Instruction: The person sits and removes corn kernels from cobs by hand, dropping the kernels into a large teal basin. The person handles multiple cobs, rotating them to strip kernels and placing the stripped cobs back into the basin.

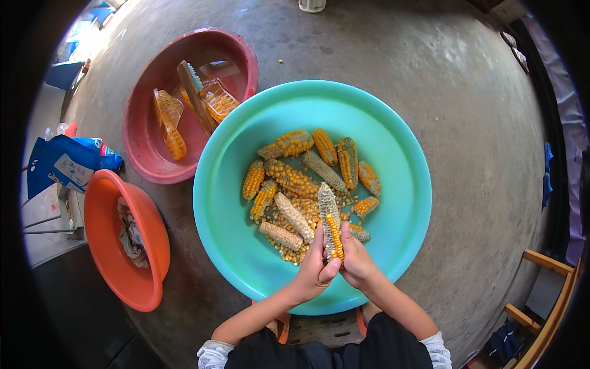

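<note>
Both my left hand (318,272) and my right hand (356,258) grip one partly shelled corn cob (328,217) upright over a turquoise plastic basin (392,240). Two bands of yellow kernels cling along its right side; the rest is bare, pale cob. My left thumb presses at its lower end. Below, loose kernels (295,217) pile in the basin's middle. Around them lie several dried ears, such as a large yellow ear (292,177). Bare cobs are there too: a pale cob (293,217), a pinkish cob (281,235) and a greyish cob (325,171).
A red basin (138,152) behind left holds a wooden-backed brush (196,99), an orange plastic scoop-like item (170,124) and a clear ridged container (221,99). Nearer left, an orange basin (159,258) holds cloths (132,235). A blue bag (69,161) stands beside it. Wooden furniture (553,318) is at right.
</note>
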Demonstrator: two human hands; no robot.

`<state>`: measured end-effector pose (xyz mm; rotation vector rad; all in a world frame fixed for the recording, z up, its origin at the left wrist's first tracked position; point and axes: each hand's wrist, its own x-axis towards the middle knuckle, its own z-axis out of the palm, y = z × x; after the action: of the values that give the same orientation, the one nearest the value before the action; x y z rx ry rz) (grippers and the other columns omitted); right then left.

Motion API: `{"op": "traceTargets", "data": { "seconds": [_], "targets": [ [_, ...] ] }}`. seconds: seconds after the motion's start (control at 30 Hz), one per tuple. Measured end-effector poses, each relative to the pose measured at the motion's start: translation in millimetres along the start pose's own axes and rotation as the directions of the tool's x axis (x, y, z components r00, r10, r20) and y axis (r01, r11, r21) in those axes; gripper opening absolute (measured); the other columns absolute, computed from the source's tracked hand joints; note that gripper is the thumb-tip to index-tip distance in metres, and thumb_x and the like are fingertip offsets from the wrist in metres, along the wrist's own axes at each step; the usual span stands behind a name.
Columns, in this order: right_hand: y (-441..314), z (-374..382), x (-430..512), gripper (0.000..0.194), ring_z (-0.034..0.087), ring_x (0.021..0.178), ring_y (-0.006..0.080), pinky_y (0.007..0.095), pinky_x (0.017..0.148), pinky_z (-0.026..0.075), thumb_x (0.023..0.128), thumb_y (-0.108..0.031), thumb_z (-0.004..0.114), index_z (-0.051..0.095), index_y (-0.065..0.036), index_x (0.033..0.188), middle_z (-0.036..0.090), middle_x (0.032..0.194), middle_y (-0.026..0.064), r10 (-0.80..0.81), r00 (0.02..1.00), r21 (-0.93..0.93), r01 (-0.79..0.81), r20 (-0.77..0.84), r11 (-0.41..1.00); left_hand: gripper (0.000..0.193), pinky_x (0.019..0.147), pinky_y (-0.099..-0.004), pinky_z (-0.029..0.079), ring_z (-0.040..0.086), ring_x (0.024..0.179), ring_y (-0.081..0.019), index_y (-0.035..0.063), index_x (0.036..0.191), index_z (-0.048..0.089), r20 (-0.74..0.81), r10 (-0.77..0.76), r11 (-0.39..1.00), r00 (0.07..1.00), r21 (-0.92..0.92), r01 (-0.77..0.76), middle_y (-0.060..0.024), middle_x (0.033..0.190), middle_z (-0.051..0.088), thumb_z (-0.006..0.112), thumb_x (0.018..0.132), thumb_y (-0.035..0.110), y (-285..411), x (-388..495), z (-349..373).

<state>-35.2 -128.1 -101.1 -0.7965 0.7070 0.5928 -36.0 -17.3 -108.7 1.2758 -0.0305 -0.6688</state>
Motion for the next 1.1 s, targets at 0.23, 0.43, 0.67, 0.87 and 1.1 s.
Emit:
{"op": "traceTargets", "data": {
  "seconds": [0.23, 0.43, 0.67, 0.87, 1.1],
  "targets": [
    [-0.4, 15.5, -4.7, 0.048, 0.048, 0.072, 0.0105, 0.0239, 0.065, 0.041, 0.086, -0.046, 0.03, 0.046, -0.002, 0.096, 0.05, 0.082, 0.0039, -0.063, 0.992, 0.099, 0.074, -0.108, 0.992, 0.078, 0.08, -0.0321, 0.037, 0.046, 0.096, -0.0254, -0.0055, 0.12, 0.022, -0.072, 0.176, 0.939, 0.982, 0.312, -0.145, -0.0188, 0.105, 0.043, 0.032, 0.077, 0.059, 3.9, 2.5, 3.4],
    [-0.5, 9.3, -1.2, 0.047, 0.048, 0.07, 0.0106, 0.0241, 0.063, 0.041, 0.086, -0.046, 0.031, 0.046, -0.003, 0.094, 0.05, 0.079, 0.0033, -0.089, 0.995, 0.122, 0.094, -0.044, 0.988, 0.074, 0.079, -0.0291, 0.038, 0.048, 0.091, -0.0219, -0.0063, 0.118, 0.026, -0.041, 0.15, 0.948, 0.988, 0.289, -0.132, -0.0165, 0.1, 0.046, 0.03, 0.079, 0.056, 0.9, 7.4, -5.1],
    [-1.3, 21.2, 5.1, 0.046, 0.048, 0.07, 0.0104, 0.0243, 0.062, 0.042, 0.086, -0.047, 0.03, 0.046, -0.004, 0.092, 0.049, 0.078, 0.0033, -0.001, 0.997, 0.151, 0.013, -0.083, 0.988, 0.061, 0.071, -0.0296, 0.039, 0.048, 0.081, -0.0199, -0.0044, 0.108, 0.029, -0.169, 0.166, 0.927, 0.971, 0.363, -0.096, -0.0149, 0.092, 0.046, 0.029, 0.082, 0.051, 6.7, 9.1, -1.3],
    [-0.6, 30.6, 15.4, 0.043, 0.05, 0.072, 0.012, 0.0261, 0.065, 0.044, 0.087, -0.043, 0.03, 0.046, -0.004, 0.094, 0.051, 0.081, 0.0043, 0.034, 0.997, 0.119, -0.025, -0.067, 0.993, 0.056, 0.067, -0.036, 0.041, 0.051, 0.076, -0.0292, -0.0064, 0.107, 0.03, -0.24, 0.149, 0.888, 0.959, 0.46, -0.023, -0.0206, 0.086, 0.049, 0.028, 0.084, 0.044, 8.2, 8.7, -11.8],
    [3.5, 27.1, 15.1, 0.043, 0.051, 0.072, 0.0123, 0.0265, 0.065, 0.044, 0.088, -0.043, 0.028, 0.046, -0.004, 0.095, 0.052, 0.081, 0.005, 0.019, 0.996, 0.076, -0.012, -0.084, 0.997, 0.043, 0.065, -0.04, 0.042, 0.053, 0.072, -0.0368, -0.0082, 0.104, 0.037, -0.286, 0.076, 0.876, 0.955, 0.476, 0.073, -0.0245, 0.078, 0.053, 0.033, 0.084, 0.03, 21.1, 8.2, -9.0]
  ]
}}
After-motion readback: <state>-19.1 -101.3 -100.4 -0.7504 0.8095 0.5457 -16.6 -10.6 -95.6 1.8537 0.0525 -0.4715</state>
